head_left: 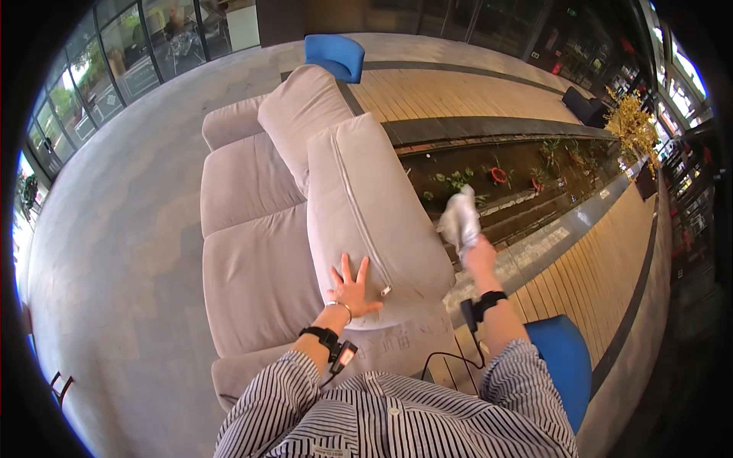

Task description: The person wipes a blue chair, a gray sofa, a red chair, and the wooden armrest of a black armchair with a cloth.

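My left hand (353, 295) lies with fingers spread on a beige back cushion (347, 206), beside the zip that runs along it. Off the cushion's right side, my right hand (479, 258) is closed round a whitish cloth (461, 220), blurred by motion. The cushion rests on a beige sofa (252, 267), and a second back cushion (299, 107) leans at its far end. Black bands with small devices sit on both my wrists, and a cable hangs by the right one.
Blue chairs stand beyond the sofa (334, 53) and at my right (563, 359). Right of the sofa lies a sunken planter (519, 179) with plants and red pots, edged by wooden decking (588, 282). A yellow-leaved plant (632, 126) stands farther right. Grey tiled floor (130, 252) spreads to the left.
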### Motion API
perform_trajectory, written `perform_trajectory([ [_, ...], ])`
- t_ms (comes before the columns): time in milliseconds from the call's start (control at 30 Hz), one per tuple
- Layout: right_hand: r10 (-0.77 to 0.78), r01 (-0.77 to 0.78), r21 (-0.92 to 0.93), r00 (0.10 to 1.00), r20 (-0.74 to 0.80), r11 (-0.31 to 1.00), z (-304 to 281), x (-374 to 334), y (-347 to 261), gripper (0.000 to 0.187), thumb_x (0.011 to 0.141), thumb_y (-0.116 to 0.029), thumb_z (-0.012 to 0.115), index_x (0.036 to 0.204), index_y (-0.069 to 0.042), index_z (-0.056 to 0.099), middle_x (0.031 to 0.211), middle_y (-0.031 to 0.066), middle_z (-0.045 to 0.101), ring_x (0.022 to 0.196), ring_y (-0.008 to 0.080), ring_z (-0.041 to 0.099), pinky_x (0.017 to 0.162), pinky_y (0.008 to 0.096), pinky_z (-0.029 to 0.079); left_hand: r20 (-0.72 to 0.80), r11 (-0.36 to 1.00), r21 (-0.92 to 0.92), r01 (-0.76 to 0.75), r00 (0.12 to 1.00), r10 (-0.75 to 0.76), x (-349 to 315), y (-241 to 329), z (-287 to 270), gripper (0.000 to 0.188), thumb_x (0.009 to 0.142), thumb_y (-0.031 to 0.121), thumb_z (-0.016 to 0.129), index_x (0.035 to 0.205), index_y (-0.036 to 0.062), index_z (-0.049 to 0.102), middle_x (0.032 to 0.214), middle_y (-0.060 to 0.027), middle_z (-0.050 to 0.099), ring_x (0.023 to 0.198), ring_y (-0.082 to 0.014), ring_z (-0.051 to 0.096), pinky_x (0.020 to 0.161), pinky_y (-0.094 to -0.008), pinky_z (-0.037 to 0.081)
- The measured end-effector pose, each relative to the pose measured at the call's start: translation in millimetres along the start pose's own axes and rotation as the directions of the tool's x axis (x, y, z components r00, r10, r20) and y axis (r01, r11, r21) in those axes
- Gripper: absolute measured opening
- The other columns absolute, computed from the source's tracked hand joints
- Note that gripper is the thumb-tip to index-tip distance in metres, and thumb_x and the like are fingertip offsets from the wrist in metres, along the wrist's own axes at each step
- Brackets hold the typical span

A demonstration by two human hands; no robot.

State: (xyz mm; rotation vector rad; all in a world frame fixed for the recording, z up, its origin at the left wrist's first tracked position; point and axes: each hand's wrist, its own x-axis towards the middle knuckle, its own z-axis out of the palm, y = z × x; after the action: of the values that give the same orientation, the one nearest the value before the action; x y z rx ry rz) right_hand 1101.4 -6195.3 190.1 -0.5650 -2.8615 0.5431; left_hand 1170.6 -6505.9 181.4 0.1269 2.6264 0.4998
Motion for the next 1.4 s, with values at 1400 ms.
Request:
perform_trajectory([
  [1400,-0.519,0.519,0.012,0.855,-0.005,0.855,37.0,-187.4,22.3,0.056,0.075,-0.008,0.052,0.127,-0.027,0.047,0.075,0.0113,0.06,0.079,0.0325,0.062,0.065,0.0457,0.048,-0.007,1.0,0.014,0.015,1.0,-0.015,17.4,-25.5,36.2,0.126,0.064,0.049,0.076,0.141,0.0216,-0.02,0.145,-0.0189,-0.025,0.128,-0.0556,0.017,0.105,-0.0478,0.032],
])
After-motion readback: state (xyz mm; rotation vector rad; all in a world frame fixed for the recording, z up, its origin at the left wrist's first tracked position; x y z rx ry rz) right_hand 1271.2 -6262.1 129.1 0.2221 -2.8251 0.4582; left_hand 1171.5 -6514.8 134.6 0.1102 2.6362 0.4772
